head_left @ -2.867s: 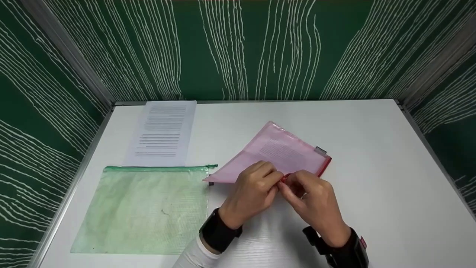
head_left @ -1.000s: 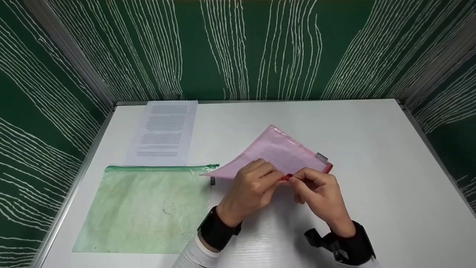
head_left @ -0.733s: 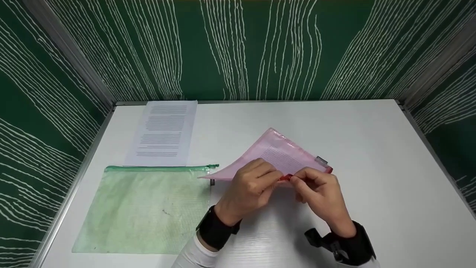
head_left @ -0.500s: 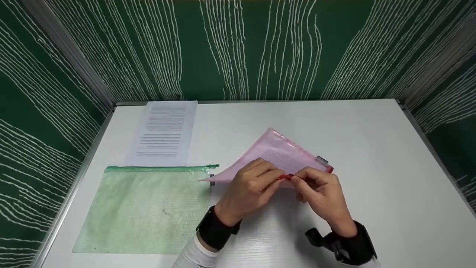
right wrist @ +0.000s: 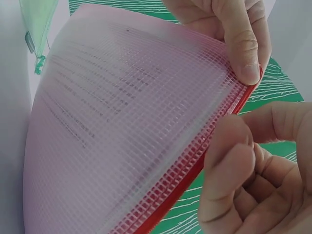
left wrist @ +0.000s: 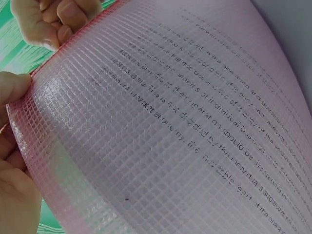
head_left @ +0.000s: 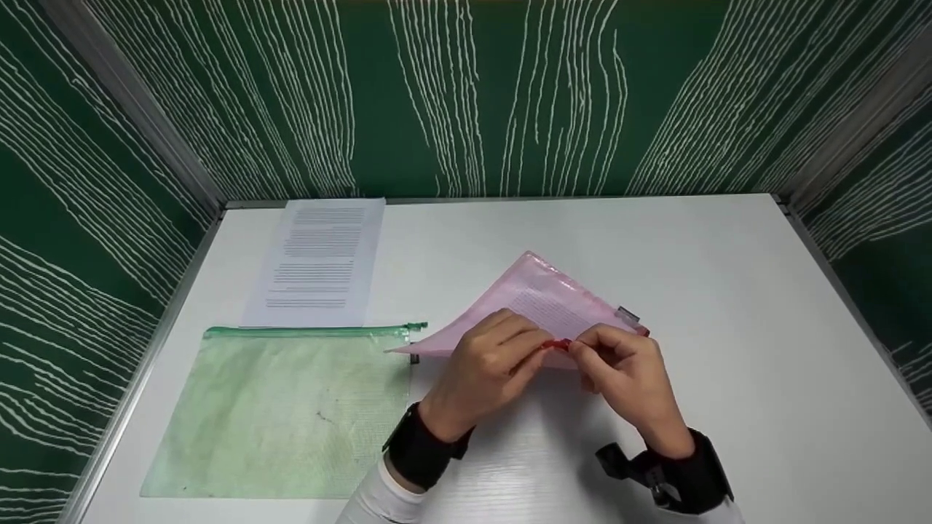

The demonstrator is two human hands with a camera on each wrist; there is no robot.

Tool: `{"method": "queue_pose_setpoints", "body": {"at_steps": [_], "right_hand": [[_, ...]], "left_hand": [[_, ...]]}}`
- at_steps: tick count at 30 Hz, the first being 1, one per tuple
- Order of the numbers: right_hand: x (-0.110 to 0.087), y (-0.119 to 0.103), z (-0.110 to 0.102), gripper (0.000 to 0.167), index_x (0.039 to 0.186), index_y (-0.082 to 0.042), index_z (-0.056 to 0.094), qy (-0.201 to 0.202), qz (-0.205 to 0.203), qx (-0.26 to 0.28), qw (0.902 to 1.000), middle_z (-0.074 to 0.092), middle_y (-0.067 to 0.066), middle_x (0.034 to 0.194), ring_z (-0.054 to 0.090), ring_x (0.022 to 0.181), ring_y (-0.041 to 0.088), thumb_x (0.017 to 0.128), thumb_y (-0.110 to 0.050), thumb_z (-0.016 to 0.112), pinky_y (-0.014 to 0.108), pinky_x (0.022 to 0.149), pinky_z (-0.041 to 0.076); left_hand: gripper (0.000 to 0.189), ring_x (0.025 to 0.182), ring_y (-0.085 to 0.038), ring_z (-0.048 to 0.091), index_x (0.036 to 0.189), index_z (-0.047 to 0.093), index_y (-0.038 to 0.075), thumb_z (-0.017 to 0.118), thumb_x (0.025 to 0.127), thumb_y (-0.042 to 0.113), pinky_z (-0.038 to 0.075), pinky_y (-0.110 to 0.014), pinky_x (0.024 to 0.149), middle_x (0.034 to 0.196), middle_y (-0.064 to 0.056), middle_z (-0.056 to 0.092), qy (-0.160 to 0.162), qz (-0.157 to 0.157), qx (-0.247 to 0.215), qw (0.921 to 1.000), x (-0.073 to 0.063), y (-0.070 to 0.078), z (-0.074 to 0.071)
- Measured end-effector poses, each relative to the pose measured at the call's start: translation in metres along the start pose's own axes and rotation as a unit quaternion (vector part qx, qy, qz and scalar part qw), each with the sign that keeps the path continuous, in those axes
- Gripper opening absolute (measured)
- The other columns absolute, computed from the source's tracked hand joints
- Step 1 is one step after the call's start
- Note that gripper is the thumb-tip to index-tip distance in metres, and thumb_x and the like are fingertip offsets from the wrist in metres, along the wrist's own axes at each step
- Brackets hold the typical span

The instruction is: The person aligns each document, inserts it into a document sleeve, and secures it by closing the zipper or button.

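A pink mesh zipper pouch [head_left: 502,291] with a printed sheet inside is lifted toward me, its near edge raised off the table. My left hand [head_left: 495,364] pinches its corner at one end of the red zipper [right wrist: 175,195]. Close beside it, my right hand [head_left: 626,371] pinches the red zipper edge between thumb and forefinger. In the left wrist view the pouch [left wrist: 161,117] fills most of the picture, and printed text shows through the mesh. Whether the right fingers hold the zipper's slider is hidden.
A green mesh zipper pouch [head_left: 277,415] lies flat on the white table [head_left: 764,327] at the left. Behind it rests a printed paper sheet [head_left: 313,255]. Green walls [head_left: 502,94] with white lines enclose the table's back and sides.
Since the earliest frame, the right hand has shifted slightly right along the red zipper, away from the left hand. The pouch's far corner has dropped a little toward me.
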State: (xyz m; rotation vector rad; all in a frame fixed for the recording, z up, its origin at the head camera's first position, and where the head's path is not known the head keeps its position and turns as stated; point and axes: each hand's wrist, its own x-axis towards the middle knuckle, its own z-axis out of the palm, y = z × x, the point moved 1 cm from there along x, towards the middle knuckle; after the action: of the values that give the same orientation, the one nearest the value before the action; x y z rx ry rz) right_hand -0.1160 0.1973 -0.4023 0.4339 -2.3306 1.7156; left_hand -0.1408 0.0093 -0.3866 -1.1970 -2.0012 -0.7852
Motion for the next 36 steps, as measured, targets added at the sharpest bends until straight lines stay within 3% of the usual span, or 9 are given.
{"method": "queue_pose_setpoints", "body": {"at_steps": [9, 19, 27, 36], "right_hand": [[-0.001, -0.001, 0.0, 0.016, 0.071, -0.009, 0.062, 0.015, -0.025, 0.004, 0.9996, 0.05, 0.0, 0.051, 0.047, 0.043, 0.009, 0.085, -0.001, 0.061, 0.023, 0.04, 0.037], [0.002, -0.007, -0.001, 0.018, 0.068, -0.007, 0.062, 0.05, 0.033, -0.009, 0.9981, 0.051, 0.006, 0.049, 0.047, 0.039, 0.014, 0.083, 0.004, 0.061, 0.024, 0.038, 0.038], [0.002, 0.006, -0.005, 0.014, 0.073, -0.008, 0.062, 0.019, 0.017, -0.022, 0.9994, 0.054, 0.007, 0.052, 0.051, 0.041, 0.016, 0.086, -0.003, 0.06, 0.025, 0.039, 0.042], [0.004, 0.011, -0.003, 0.015, 0.071, -0.007, 0.061, 0.019, 0.021, -0.022, 0.9994, 0.054, 0.006, 0.052, 0.051, 0.042, 0.016, 0.086, -0.005, 0.061, 0.025, 0.04, 0.041]], "left_hand": [[0.01, 0.076, -0.009, 0.054, 0.087, 0.07, 0.009, 0.061, 0.082, 0.007, 0.044, -0.018, 0.073, 0.08, 0.002, 0.062, 0.005, 0.0, -0.003, 1.0, 0.001, 0.0, -0.002], [0.012, 0.075, -0.009, 0.054, 0.087, 0.07, 0.008, 0.061, 0.08, 0.005, 0.043, -0.018, 0.069, 0.08, 0.001, 0.064, 0.03, -0.015, -0.013, 0.9993, 0.001, -0.001, -0.009], [0.013, 0.074, -0.01, 0.053, 0.087, 0.07, 0.007, 0.061, 0.079, 0.004, 0.043, -0.018, 0.068, 0.081, 0.001, 0.064, 0.03, -0.022, -0.018, 0.9992, 0.002, -0.002, -0.01], [0.012, 0.074, -0.009, 0.054, 0.087, 0.07, 0.008, 0.06, 0.081, 0.005, 0.043, -0.018, 0.069, 0.079, 0.002, 0.064, 0.04, -0.022, -0.011, 0.9989, 0.001, -0.002, -0.01]]}}
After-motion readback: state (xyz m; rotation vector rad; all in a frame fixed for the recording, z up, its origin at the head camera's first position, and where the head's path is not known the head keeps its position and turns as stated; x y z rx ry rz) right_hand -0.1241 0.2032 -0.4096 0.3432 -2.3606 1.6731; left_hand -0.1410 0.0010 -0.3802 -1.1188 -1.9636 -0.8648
